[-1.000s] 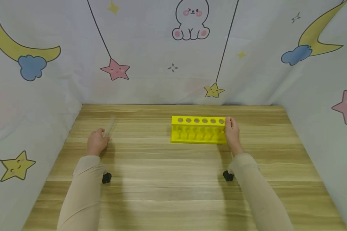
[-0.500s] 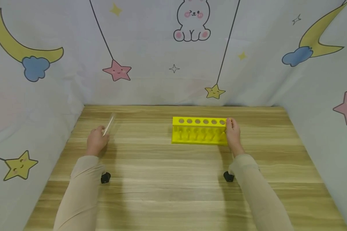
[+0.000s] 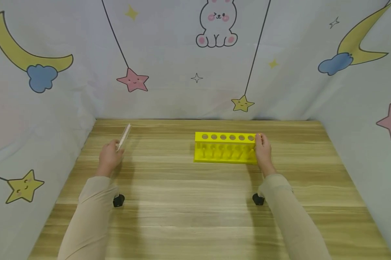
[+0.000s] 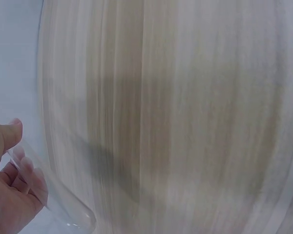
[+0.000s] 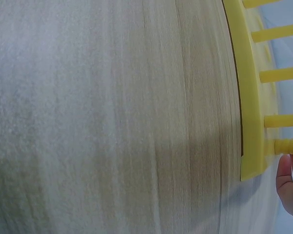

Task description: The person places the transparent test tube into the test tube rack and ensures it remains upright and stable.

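Note:
A clear test tube (image 3: 124, 137) is pinched between the thumb and fingers of my left hand (image 3: 109, 157), tilted with its far end toward the back of the table. In the left wrist view the rounded closed end of the tube (image 4: 78, 214) points away from the hand, just above its shadow on the wood. My right hand (image 3: 263, 153) grips the right end of a yellow test tube rack (image 3: 227, 139), which stands on the table with a row of holes on top and pegs below. In the right wrist view, fingertips (image 5: 284, 170) rest by the rack's end post.
The wood-grain table (image 3: 182, 202) reaches back to a white curtain (image 3: 169, 97) with printed stars, moons and a bunny. More of the curtain closes off both sides. A black wrist device (image 3: 118, 200) shows under the left sleeve, another (image 3: 258, 199) by the right.
The left hand has tipped the test tube so its far end stands higher and shows more clearly. My right hand keeps its grip on the rack. The head view has shifted slightly.

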Tool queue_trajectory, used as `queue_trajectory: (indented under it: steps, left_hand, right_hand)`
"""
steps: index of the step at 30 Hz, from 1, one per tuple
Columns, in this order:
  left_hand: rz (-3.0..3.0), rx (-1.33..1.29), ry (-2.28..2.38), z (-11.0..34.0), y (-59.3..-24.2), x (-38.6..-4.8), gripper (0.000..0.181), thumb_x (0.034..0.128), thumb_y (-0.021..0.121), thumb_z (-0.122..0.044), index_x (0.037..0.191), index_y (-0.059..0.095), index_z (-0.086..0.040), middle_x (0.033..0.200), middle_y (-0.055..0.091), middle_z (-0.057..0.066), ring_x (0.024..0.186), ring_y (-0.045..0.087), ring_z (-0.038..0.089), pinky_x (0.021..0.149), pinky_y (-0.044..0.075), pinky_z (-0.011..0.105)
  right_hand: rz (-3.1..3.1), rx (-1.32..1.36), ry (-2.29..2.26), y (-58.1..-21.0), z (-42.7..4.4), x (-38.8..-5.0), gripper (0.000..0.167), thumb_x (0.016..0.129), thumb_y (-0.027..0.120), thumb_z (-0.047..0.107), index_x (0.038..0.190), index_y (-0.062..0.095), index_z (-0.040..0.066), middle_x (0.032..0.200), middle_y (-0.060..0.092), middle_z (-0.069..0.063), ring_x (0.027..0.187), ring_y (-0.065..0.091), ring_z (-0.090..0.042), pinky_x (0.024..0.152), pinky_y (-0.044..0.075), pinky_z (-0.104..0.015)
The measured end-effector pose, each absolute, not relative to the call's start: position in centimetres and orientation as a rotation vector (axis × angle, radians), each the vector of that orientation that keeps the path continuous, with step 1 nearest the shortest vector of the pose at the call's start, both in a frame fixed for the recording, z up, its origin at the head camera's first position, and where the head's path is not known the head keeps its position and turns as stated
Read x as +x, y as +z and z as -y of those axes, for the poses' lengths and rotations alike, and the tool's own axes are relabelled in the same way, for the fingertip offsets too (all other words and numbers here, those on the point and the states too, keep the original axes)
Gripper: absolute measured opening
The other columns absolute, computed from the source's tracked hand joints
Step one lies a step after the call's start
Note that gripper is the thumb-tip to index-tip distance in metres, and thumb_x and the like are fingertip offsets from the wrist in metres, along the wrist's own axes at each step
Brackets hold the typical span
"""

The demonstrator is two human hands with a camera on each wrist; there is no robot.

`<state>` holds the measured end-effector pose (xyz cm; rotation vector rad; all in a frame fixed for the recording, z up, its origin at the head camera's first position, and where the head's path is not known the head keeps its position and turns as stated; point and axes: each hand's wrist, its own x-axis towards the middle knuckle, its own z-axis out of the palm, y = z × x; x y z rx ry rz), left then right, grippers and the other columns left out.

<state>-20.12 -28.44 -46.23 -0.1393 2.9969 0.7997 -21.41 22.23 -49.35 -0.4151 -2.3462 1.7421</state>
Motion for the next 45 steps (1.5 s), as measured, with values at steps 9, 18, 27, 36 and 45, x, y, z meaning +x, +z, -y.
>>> queue_trajectory:
  steps: [9,18,27,36,45]
  left_hand:
    - [-3.054,-0.126,0.858,28.2,-46.2,-20.3,0.040,0.0877,0.049,-0.010,0.121,0.038,0.007,0.104,0.047,0.032,0.097,0.043,0.045,0.084,0.035,0.054]
    - [-3.079,-0.110,0.884,27.7,-45.4,-20.4,0.039,0.0890,0.048,-0.010,0.123,0.037,0.006,0.104,0.047,0.030,0.097,0.044,0.043,0.082,0.036,0.053]
    - [-3.040,-0.101,1.002,26.9,-44.1,-20.1,0.042,0.0906,0.046,-0.011,0.126,0.033,0.007,0.106,0.044,0.027,0.095,0.045,0.040,0.077,0.039,0.050]
    - [-3.018,-0.122,1.158,26.5,-43.4,-20.2,0.043,0.0899,0.048,-0.012,0.125,0.033,0.007,0.107,0.044,0.024,0.097,0.049,0.039,0.076,0.043,0.048]
    - [-3.011,-0.185,1.256,26.4,-43.3,-20.2,0.041,0.0888,0.049,-0.012,0.122,0.034,0.006,0.105,0.045,0.024,0.094,0.049,0.035,0.074,0.043,0.042]
  right_hand:
    - [2.344,-0.444,1.745,-49.4,-22.2,-21.4,0.038,0.092,0.033,0.046,0.101,0.048,0.013,0.067,0.037,0.005,0.056,0.036,-0.005,0.051,0.033,-0.018]
    - [2.369,-0.454,1.741,-49.4,-22.3,-21.5,0.043,0.092,0.032,0.048,0.107,0.047,0.010,0.069,0.037,0.003,0.057,0.036,-0.005,0.052,0.033,-0.019]
    - [2.342,-0.437,1.760,-49.3,-22.2,-21.4,0.036,0.092,0.033,0.045,0.099,0.047,0.013,0.066,0.036,0.005,0.055,0.035,-0.005,0.049,0.032,-0.018]
    - [2.362,-0.444,1.738,-49.3,-22.3,-21.5,0.039,0.092,0.033,0.046,0.102,0.047,0.012,0.066,0.036,0.004,0.055,0.035,-0.006,0.049,0.032,-0.018]
    - [2.329,-0.428,1.752,-49.3,-22.2,-21.5,0.034,0.092,0.035,0.044,0.096,0.048,0.013,0.062,0.035,0.006,0.052,0.033,-0.004,0.047,0.030,-0.018]
